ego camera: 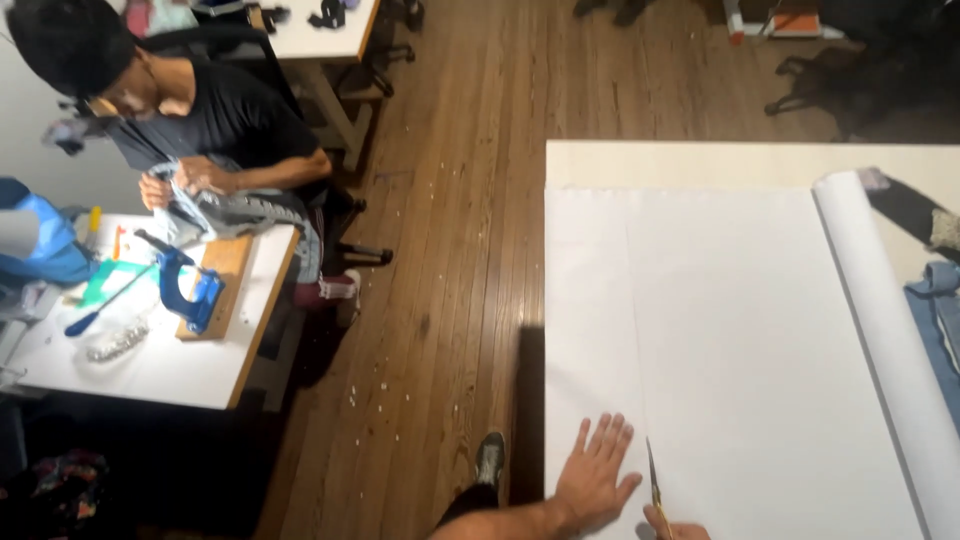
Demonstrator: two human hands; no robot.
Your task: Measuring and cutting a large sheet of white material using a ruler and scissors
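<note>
White paper sheet (740, 350) lies flat across the cutting table (700, 160), rolled at its far right. Left hand (595, 470) is spread wide, palm pressing the sheet near its bottom-left edge. Right hand (675, 525), mostly cut off by the frame, grips scissors (655, 485); blades point up the sheet, just beside the left hand.

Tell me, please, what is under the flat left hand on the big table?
The left hand presses flat on a white paper sheet covering the table. The right hand holds scissors beside it. What lies under the paper is hidden.
</note>
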